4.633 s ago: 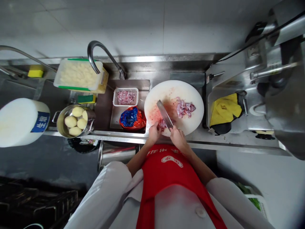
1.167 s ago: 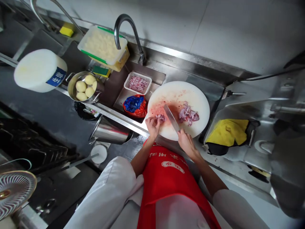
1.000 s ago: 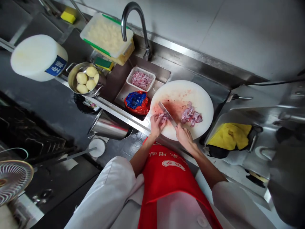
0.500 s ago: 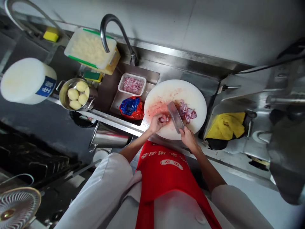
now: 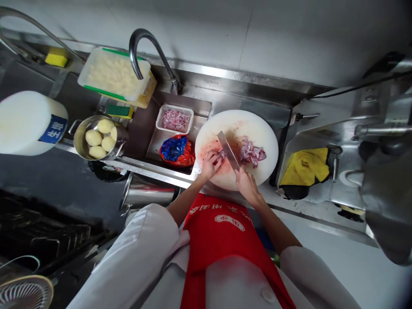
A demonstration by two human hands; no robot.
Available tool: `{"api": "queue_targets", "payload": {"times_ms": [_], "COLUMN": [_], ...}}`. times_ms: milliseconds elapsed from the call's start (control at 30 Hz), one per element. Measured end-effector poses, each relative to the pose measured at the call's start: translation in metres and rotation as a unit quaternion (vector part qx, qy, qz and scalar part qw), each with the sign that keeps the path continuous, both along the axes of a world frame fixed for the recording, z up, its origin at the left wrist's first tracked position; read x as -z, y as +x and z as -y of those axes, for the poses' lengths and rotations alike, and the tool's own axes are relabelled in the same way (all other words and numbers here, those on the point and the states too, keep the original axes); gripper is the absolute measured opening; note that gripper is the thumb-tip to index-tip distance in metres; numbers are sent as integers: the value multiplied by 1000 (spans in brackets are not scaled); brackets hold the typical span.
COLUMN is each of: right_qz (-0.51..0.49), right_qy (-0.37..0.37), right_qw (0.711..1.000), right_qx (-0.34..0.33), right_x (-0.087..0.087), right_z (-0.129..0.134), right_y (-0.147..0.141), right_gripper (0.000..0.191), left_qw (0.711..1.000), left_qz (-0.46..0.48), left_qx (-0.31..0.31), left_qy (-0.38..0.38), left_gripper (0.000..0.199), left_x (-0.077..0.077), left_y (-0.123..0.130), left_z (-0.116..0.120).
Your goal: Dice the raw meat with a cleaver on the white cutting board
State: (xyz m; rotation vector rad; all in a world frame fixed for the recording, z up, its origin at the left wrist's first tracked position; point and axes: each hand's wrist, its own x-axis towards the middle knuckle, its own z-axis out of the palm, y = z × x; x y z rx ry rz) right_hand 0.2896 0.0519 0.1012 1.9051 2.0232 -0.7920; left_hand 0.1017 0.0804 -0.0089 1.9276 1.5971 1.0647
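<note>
A round white cutting board (image 5: 206,128) lies before me, stained red on its left half. My right hand (image 5: 246,183) is closed around the handle of a cleaver (image 5: 229,151), whose blade slants across the middle of the board. Left of the blade, my left hand (image 5: 210,165) presses curled fingers on a small piece of raw meat (image 5: 221,153), most of it hidden by the fingers. A pile of raw, bony meat pieces (image 5: 252,152) rests on the board, right of the blade.
Left of the board, the sink holds a white basket (image 5: 174,119) of chopped pink meat and a red and blue plastic bag (image 5: 177,150). A pot of peeled potatoes (image 5: 99,138) and a lidded tub (image 5: 116,77) stand farther left, below the faucet (image 5: 151,36). A yellow cloth (image 5: 304,166) lies right.
The cleaver has shifted left, its blade now close to my left fingers. My left hand has turned from cupping the meat to pressing it on the board. The view has tilted slightly.
</note>
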Motion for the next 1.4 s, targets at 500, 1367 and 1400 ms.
{"api": "queue_targets", "payload": {"times_ms": [500,1367,1400], "right_qz": [-20,-21,-21], "right_qy": [9,56,78], "right_qw": [999,998,996], "right_qx": [-37,17,24], "right_x": [0,-38,-39], "right_z": [-53,-29,-28], "right_y": [-39,-26,-32], "right_gripper": [28,41,45], "left_qw": [992,946,944], "left_qz": [-113,66,59], "left_qx": [17,-306,-314], "left_qy": [48,82,88], "left_gripper": [23,29,32], "left_x": [9,-24,-25], "left_y": [-3,-39,-39], "left_z": [14,23,25]}}
